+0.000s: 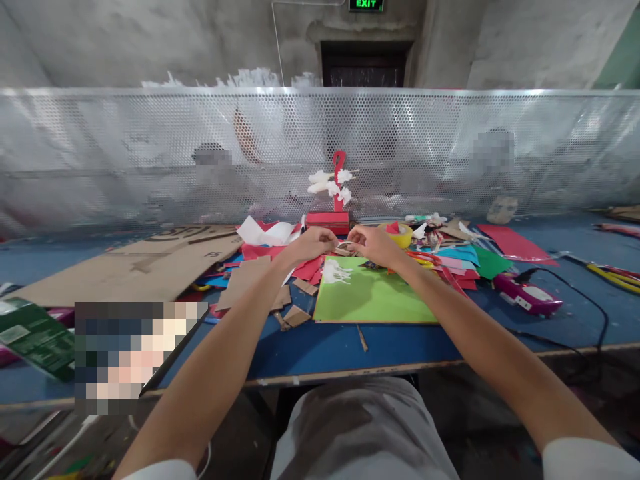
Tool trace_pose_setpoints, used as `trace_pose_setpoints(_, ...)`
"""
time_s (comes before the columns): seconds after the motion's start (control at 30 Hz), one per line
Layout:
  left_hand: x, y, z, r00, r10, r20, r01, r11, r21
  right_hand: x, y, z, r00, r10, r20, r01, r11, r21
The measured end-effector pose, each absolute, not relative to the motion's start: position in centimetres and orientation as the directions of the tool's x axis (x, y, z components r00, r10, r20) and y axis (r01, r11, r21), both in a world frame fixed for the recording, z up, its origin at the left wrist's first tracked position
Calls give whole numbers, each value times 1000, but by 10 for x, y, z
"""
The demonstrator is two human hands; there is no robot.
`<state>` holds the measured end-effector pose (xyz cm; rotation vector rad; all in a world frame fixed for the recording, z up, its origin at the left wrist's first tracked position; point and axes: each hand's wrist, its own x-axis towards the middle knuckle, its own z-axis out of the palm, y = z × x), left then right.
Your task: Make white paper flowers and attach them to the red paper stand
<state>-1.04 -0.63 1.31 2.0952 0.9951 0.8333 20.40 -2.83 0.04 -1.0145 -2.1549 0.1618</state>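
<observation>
Both arms reach out over a blue table (340,347). My left hand (313,243) and my right hand (373,243) meet above the far edge of a bright green sheet (373,297). Together they pinch a small brown cardboard piece (344,249), fingers closed on it from either side. White paper bits (336,272) lie on the green sheet just below the hands. Behind the hands stands a red paper model (333,200) with white blossoms on a red base.
A large cardboard sheet (140,267) lies at the left, cardboard scraps (290,313) near the green sheet. Coloured paper sheets (465,263), a yellow tape roll (397,233) and a pink glue gun (525,297) with black cable lie at the right. A perforated metal screen (150,153) closes the back.
</observation>
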Motion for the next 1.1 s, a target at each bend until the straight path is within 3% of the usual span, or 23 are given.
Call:
trace_pose_setpoints(0.27, -10, -10, 15, 504, 823, 262, 413, -496, 764, 204, -26, 1, -441, 687, 577, 664, 682, -305)
trace_pose_setpoints(0.6, -12, -10, 16, 567, 775, 280, 459, -579, 674, 203, -25, -2, -497, 723, 479, 715, 654, -246)
trace_pose_setpoints(0.87, -24, 3, 7, 632, 744, 218, 620, -654, 435, 204, -26, -2, -499, 717, 487, 703, 663, -256)
trace_pose_setpoints(1.1, -23, 7, -3, 605, 770, 206, 679, -633, 373, 205, -28, 0, -479, 707, 520, 742, 643, -190)
